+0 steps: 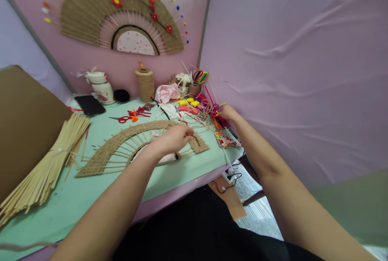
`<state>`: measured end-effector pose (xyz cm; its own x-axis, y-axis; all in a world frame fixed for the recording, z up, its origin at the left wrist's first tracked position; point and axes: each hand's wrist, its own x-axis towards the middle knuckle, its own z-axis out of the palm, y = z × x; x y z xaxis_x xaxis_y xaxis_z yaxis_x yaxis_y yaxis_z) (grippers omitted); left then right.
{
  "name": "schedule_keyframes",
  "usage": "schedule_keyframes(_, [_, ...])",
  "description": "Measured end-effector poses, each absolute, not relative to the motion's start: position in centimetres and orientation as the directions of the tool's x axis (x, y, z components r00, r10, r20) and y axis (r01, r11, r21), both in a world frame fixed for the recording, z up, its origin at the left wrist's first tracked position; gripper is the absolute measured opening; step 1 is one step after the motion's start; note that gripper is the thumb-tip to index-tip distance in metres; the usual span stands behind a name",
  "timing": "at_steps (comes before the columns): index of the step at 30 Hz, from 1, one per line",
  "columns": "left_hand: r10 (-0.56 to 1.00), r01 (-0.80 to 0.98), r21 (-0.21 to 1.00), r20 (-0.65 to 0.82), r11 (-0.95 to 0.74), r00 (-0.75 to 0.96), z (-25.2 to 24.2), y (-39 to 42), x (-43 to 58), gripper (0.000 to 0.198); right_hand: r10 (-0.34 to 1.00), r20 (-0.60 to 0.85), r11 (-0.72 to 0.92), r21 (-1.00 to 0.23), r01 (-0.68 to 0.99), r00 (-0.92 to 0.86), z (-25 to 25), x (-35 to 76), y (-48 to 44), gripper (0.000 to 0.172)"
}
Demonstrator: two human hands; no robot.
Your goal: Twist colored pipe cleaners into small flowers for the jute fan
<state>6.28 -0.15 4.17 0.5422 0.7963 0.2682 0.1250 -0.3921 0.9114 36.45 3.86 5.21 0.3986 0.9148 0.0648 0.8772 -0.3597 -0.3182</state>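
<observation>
A half-woven jute fan (103,152) with thin wooden ribs lies flat on the table. Over its right part is my left hand (178,136), fingers curled together. A thin dark strip shows just beyond the fingertips; whether they grip it is unclear. At the table's right side, my right hand (228,113) has its fingers closed in among a heap of coloured pipe cleaners (216,109), which partly hides the fingertips. Just below that heap lies a patterned fabric piece (226,139).
A bundle of flat wooden sticks (45,172) lies left. Red scissors (123,119), a phone (89,104), a white bottle (103,87), a twine spool (144,85) and a tool cup (195,88) stand or lie behind. A finished fan (81,10) hangs on the pink wall.
</observation>
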Motion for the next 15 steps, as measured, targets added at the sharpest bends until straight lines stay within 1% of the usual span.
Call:
schedule_keyframes(2, [0.778, 0.127, 0.906, 0.266, -0.403, 0.569, 4.1, 1.6, 10.6, 0.021, 0.919, 0.050, -0.359, -0.297, 0.885, 0.390, 5.0, 36.8, 3.9, 0.016])
schedule_keyframes(5, [0.698, 0.084, 0.900, 0.269, -0.427, 0.664, 3.2, 5.0, 17.3, 0.029, 0.918, 0.052, -0.363, -0.282, 0.888, 0.392, 4.9, 37.1, 3.9, 0.022])
schedule_keyframes(8, [0.586, 0.092, 0.828, 0.309, -0.554, 0.750, 1.7, 8.0, 22.2, 0.030, 0.912, 0.074, -0.368, -0.291, 0.883, 0.404, 4.7, 37.4, 3.7, 0.024])
schedule_keyframes(9, [0.554, 0.098, 0.792, 0.327, -0.603, 0.765, 1.2, 8.7, 23.3, 0.032, 0.912, 0.076, -0.365, -0.300, 0.881, 0.403, 4.5, 37.4, 3.7, 0.024])
schedule_keyframes(11, [0.492, 0.180, 0.686, 0.290, -0.705, 0.821, 0.3, 10.0, 25.0, 0.033, 0.914, 0.083, -0.351, -0.329, 0.877, 0.397, 4.2, 37.5, 3.7, 0.023])
schedule_keyframes(13, [0.422, 0.279, 0.513, 0.185, -0.812, 0.888, -0.3, 11.0, 26.2, 0.033, 0.920, 0.097, -0.318, -0.377, 0.870, 0.379, 4.0, 37.6, 3.5, 0.022])
schedule_keyframes(15, [0.384, 0.329, 0.371, 0.083, -0.868, 0.920, -0.8, 11.8, 27.0, 0.037, 0.923, 0.114, -0.283, -0.448, 0.848, 0.368, 4.0, 37.6, 2.6, 0.023])
